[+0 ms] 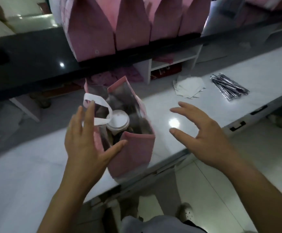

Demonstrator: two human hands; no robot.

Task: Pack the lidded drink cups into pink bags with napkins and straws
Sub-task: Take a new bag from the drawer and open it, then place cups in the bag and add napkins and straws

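Pink bag (136, 153), upright on bench (162, 105): lidded cup (118, 121) inside. Left hand (84, 142) spread, empty, at its rim; right hand (202, 137) spread, empty, alongside. Cup loaded. Next, likely: fetch napkins (189, 87) and straws (229, 87).

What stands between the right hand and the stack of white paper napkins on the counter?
Nothing visible: only bare white counter lies between the right hand and the stack of white paper napkins.
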